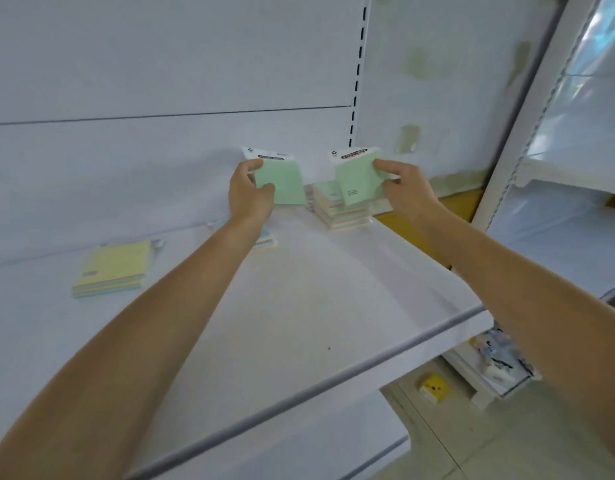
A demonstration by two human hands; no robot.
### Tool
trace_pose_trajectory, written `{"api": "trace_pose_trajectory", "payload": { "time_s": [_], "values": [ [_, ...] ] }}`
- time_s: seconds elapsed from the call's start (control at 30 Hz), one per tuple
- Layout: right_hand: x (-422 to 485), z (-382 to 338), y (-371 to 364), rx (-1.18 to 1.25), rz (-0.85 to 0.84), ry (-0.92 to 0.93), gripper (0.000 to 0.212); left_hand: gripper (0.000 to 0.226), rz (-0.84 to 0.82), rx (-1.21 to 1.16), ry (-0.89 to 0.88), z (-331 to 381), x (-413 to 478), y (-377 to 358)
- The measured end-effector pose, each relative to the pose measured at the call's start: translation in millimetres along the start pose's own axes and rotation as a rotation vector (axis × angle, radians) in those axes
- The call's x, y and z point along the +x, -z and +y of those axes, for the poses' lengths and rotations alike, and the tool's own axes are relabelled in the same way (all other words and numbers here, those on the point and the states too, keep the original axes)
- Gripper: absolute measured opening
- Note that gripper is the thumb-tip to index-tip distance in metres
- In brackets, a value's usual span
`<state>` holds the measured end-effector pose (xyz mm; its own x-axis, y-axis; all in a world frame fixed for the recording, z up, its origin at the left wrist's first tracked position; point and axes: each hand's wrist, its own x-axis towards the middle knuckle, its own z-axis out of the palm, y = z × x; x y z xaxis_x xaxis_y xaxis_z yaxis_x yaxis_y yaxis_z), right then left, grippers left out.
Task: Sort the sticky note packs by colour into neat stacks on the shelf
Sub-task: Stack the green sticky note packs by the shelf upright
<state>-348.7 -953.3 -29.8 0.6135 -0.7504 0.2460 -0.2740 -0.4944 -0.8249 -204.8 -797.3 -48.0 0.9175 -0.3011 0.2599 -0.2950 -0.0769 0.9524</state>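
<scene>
My left hand (249,194) grips a green sticky note pack (283,183) above the back of the white shelf (334,306). My right hand (401,188) holds a second green pack (358,180), tilted, just over a stack of several packs (340,211) at the shelf's back right. A yellow-topped pack (113,268) lies flat at the left. Another pack (266,239) with a blue top lies partly hidden under my left forearm.
The shelf's front rail (368,355) runs diagonally below my arms. A slotted upright (356,81) divides the back panel. At right stands another white shelf unit (559,202). A small yellow item (434,386) lies on the floor below.
</scene>
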Motion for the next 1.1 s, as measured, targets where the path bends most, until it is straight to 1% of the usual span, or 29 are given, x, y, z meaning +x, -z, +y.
{"api": "trace_pose_trajectory", "payload": {
  "time_s": [0.13, 0.27, 0.4, 0.5, 0.63, 0.73, 0.8, 0.83, 0.87, 0.9, 0.93, 0.97, 1.0, 1.1],
  "values": [
    [34, -4, -14, -0.035, -0.101, 0.079, 0.044, 0.048, 0.094, -0.038, 0.029, 0, 10, -5],
    [53, 4, -22, -0.080, -0.185, 0.123, 0.043, 0.048, 0.137, -0.034, 0.015, 5, 12, -15],
    [66, 18, -33, -0.187, -0.204, 0.082, 0.041, 0.046, 0.171, -0.004, -0.015, 10, 5, -26],
    [70, 23, -35, -0.232, -0.186, 0.117, 0.037, 0.046, 0.158, 0.014, -0.030, 16, -3, -32],
    [56, 23, -22, -0.188, -0.111, 0.292, 0.042, 0.046, 0.138, 0.013, -0.018, 25, 0, -37],
    [30, 31, -11, -0.173, -0.106, 0.520, 0.038, 0.046, 0.119, 0.018, -0.018, 34, 7, -48],
    [7, 45, -10, -0.181, -0.171, 0.688, 0.035, 0.046, 0.089, 0.011, -0.015, 39, 12, -58],
    [-1, 53, -12, -0.212, -0.215, 0.745, 0.036, 0.045, 0.060, 0.003, -0.006, 41, 14, -64],
    [-6, 60, -15, -0.259, -0.298, 0.774, 0.039, 0.045, 0.025, 0.004, 0.008, 42, 14, -71],
    [-11, 63, -16, -0.321, -0.414, 0.755, 0.042, 0.045, -0.007, 0.021, 0.017, 42, 15, -78],
    [-14, 65, -17, -0.385, -0.541, 0.700, 0.044, 0.045, -0.031, 0.055, 0.011, 42, 14, -84],
    [-14, 68, -19, -0.438, -0.632, 0.639, 0.046, 0.044, -0.052, 0.106, -0.015, 41, 13, -89],
    [-13, 67, -19, -0.475, -0.670, 0.602, 0.046, 0.041, -0.074, 0.186, -0.053, 40, 12, -94],
    [-15, 66, -18, -0.483, -0.667, 0.601, 0.046, 0.034, -0.151, 0.516, -0.147, 29, 10, -100]
  ]
}}
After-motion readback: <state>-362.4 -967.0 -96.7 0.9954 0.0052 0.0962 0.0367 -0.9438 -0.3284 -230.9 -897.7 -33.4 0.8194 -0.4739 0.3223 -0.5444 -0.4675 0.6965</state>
